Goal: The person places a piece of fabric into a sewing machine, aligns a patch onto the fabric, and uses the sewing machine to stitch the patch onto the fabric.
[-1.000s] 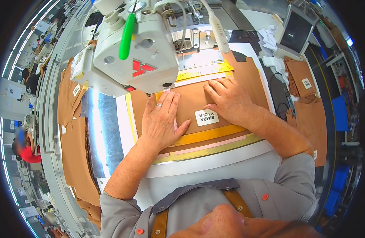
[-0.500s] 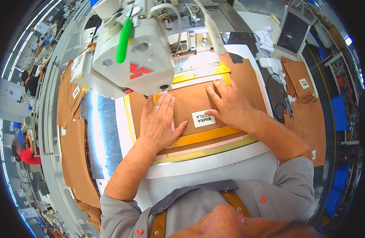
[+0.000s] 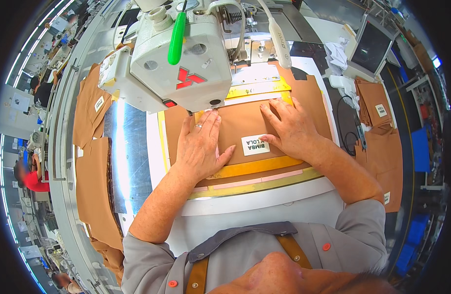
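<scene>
My left hand (image 3: 198,149) lies flat on a brown fabric panel (image 3: 239,118), its ringed fingers stretched forward to just under the sewing machine head (image 3: 186,63). The thumb points right, above the lower yellow strip (image 3: 257,168) of a clamping frame. Farther right, my right hand (image 3: 294,128) rests palm down with fingers spread, its fingertips by the upper yellow strip (image 3: 260,89). Its thumb touches the edge of a white printed label (image 3: 254,145) on the panel. Neither hand grasps anything. The palms cover parts of the fabric beneath.
The machine head with its green handle (image 3: 177,39) overhangs the left hand. Brown fabric pieces (image 3: 93,186) lie at the left, and more brown pieces (image 3: 375,103) are stacked at the right. A dark screen (image 3: 375,44) stands at the far right, near crumpled white cloth (image 3: 337,56).
The machine and frame sit slightly farther right in the picture, as the whole view has shifted. Both hands stay flat on the panel, with the right fingers a little more spread.
</scene>
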Available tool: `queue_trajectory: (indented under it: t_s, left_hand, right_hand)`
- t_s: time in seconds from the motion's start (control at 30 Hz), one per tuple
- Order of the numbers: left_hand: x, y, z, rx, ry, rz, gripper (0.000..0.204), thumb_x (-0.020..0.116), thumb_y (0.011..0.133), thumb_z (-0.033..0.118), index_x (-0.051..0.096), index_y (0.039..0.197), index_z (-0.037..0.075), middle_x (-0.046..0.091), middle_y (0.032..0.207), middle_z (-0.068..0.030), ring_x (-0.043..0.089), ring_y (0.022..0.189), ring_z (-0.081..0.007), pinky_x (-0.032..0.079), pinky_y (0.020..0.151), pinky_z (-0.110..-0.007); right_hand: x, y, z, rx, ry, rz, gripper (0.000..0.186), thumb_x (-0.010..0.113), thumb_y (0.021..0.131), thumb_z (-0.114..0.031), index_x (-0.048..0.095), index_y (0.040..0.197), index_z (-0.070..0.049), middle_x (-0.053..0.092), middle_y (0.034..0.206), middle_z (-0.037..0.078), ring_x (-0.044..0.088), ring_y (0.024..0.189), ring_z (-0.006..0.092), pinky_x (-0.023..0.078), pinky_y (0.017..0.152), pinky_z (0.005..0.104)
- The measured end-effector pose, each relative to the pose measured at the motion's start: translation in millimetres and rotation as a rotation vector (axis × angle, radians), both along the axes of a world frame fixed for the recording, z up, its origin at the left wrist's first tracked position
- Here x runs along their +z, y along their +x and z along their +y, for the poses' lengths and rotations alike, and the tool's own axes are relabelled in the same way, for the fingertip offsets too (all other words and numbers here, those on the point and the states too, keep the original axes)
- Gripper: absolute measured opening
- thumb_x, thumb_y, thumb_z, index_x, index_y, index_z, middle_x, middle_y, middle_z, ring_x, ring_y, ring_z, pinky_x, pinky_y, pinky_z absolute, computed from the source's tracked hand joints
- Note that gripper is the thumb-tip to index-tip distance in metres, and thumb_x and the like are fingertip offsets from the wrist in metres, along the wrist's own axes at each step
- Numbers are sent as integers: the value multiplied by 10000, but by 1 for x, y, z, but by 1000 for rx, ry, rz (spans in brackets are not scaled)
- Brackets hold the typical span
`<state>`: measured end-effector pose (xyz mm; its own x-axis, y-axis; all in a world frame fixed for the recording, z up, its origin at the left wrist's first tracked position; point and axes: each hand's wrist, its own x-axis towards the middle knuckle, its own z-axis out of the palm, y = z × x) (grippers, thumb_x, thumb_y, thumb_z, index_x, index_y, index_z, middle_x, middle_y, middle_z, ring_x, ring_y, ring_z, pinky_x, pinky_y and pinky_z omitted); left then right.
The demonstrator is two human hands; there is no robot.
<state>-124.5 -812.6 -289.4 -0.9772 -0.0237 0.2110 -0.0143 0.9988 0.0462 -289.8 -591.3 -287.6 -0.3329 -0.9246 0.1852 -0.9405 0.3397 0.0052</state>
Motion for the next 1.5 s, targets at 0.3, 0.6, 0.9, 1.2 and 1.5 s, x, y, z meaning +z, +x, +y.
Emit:
queue_trajectory:
  t_s: [0.3,0.6,0.9,1.2,1.5]
  left_hand:
    - [1,7,-11,32,0,-30,680,702,871,443,567,1367,-2,543,1482,-147,494,1410,-259,204,1238,-536]
    - [7,19,-22,73,9,-98,713,662,887,487,562,1363,-34,532,1486,-169,480,1419,-282,166,1246,-539]
    - [8,29,-40,113,-23,-90,722,652,898,515,579,1334,-56,558,1447,-168,483,1411,-272,154,1249,-537]
    - [-1,35,-50,130,-169,-16,737,611,927,584,623,1267,-70,594,1376,-187,531,1362,-276,159,1249,-536]
    - [15,31,-48,111,-219,28,802,590,878,727,650,1355,86,632,1132,-172,624,1181,-310,165,1237,-551]
  right_hand:
    - [-4,3,-8,28,-38,17,755,694,876,-558,580,1394,-21,572,1343,185,533,1294,309,364,1143,476]
    - [-7,9,-20,72,-40,54,751,628,914,-619,604,1361,-15,579,1311,153,519,1287,276,365,1131,464]
    - [-3,9,-30,103,-66,-97,705,617,949,-560,569,1406,-25,546,1415,148,457,1361,304,327,1140,477]
    - [-6,7,-32,116,-53,-81,704,573,966,-586,581,1392,-26,530,1467,125,439,1381,311,313,1144,475]
    - [-10,15,-48,150,-97,-44,715,566,958,-612,585,1401,-51,527,1419,150,453,1357,318,354,1114,460]
